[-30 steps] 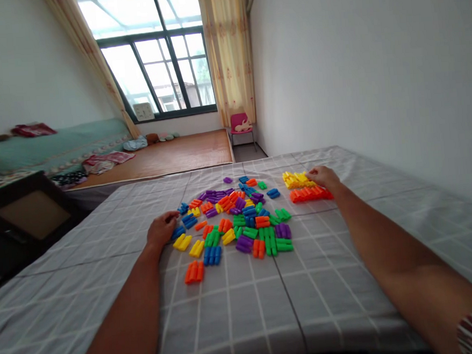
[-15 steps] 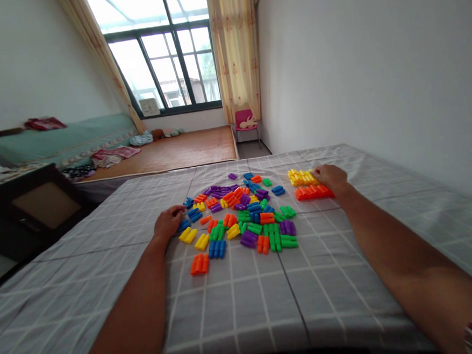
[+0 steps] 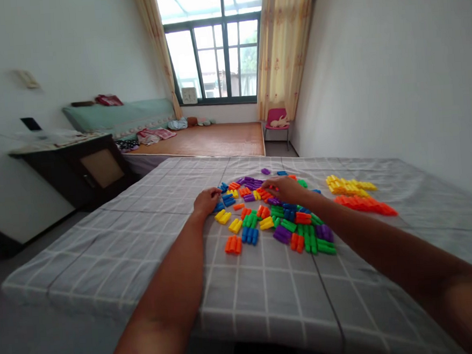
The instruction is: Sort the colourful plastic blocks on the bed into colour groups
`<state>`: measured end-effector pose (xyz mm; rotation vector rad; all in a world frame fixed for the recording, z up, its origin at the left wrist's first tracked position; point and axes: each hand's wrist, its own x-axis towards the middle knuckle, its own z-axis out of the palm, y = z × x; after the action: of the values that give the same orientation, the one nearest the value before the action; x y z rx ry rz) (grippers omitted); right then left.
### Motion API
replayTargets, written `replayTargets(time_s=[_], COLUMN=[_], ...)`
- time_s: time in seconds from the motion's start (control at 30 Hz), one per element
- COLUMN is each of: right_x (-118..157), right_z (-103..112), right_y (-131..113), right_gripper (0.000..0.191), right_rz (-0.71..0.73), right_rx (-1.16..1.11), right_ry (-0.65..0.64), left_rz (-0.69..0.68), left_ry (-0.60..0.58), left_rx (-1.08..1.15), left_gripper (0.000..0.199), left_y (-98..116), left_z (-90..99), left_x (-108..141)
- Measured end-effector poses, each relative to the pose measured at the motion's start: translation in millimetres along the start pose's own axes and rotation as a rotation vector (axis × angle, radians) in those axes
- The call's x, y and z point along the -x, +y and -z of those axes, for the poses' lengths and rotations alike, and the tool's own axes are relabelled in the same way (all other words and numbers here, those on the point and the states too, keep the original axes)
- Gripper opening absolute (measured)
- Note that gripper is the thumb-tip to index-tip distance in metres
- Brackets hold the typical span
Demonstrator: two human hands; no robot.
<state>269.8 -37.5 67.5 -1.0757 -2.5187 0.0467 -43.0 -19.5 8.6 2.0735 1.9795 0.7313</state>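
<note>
Multicoloured plastic building pieces, made of joined tubes, lie scattered across a grey checked cloth. At the left edge of this heap rests my left hand (image 3: 207, 201), fingers curled together beside some blue pieces (image 3: 228, 199); whatever is in its fingertips is hidden. My right hand (image 3: 286, 188) reaches over the heap's far middle, fingers slightly apart and pointing down above orange pieces (image 3: 266, 195), close to purple pieces (image 3: 251, 183). I see nothing held in it. Right of the heap, a row of yellow pieces (image 3: 347, 184) lies behind a row of orange-red pieces (image 3: 365, 205).
The checked cloth (image 3: 263, 283) covers the table-like surface to its front edge. Beyond it stand a bed with a brown mat (image 3: 217, 138), a dark cabinet (image 3: 78, 172) at left and a pink chair (image 3: 276, 117) by the window. A white wall (image 3: 398, 68) runs along the right.
My right hand has left the yellow row and moved left over the heap. The camera view has turned left. My left hand stays beside the blue pieces.
</note>
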Motion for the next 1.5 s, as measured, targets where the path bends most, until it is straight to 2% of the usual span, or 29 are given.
replayTargets(time_s=[0.13,0.27,0.37,0.47,0.53,0.6,0.7,0.8,0.93,1.03,1.13,1.2,1.33,1.5], right_x=[-64,-99,-106,-103,-98,-90,-66,-23,65,136,188,208,224,235], right_z=[-42,-63,-68,-64,-56,-44,-16,21,68,89,93,90,87,83], right_y=[-33,-44,-46,-45,-43,-37,-15,28,107,165,205,220,234,239], right_gripper=[0.034,0.039,0.034,0.040,0.046,0.047,0.043,0.043,0.046,0.045,0.046,0.045,0.045,0.043], right_rz=[0.055,0.058,0.008,-0.031,-0.064,-0.091,-0.107,-0.188,-0.429,-0.667,-0.853,-0.915,-0.973,-1.079], right_rx=[0.072,0.161,0.216,0.192,0.142,0.077,-0.074,-0.210,-0.288,-0.213,-0.119,-0.077,0.036,0.213], right_ry=[-0.171,-0.290,-0.344,-0.379,-0.356,-0.274,-0.122,-0.030,0.141,0.291,0.305,0.258,0.138,0.078], left_rz=[-0.002,-0.006,-0.007,-0.009,-0.015,-0.020,-0.029,-0.045,-0.048,-0.044,-0.043,-0.052,-0.067,-0.073], left_ry=[-0.011,-0.011,-0.021,-0.025,-0.026,-0.032,-0.039,-0.035,-0.024,-0.018,-0.017,-0.018,-0.016,-0.031], left_rx=[0.055,0.096,0.106,0.093,0.072,0.053,0.040,0.035,0.021,0.024,0.020,0.014,0.005,-0.004], left_gripper=[0.032,0.032,0.032,0.032,0.033,0.034,0.034,0.033,0.032,0.032,0.033,0.033,0.033,0.035], left_y=[-4,-6,-5,-4,-4,-3,-4,-7,-9,-10,-12,-12,-11,-11], left_z=[-4.3,-7.2,-7.1,-5.6,-3.8,-2.0,0.0,1.0,2.0,2.4,3.3,4.8,8.3,9.9], left_x=[-2,-3,-3,-3,-3,-3,-3,-5,-8,-10,-10,-10,-10,-10])
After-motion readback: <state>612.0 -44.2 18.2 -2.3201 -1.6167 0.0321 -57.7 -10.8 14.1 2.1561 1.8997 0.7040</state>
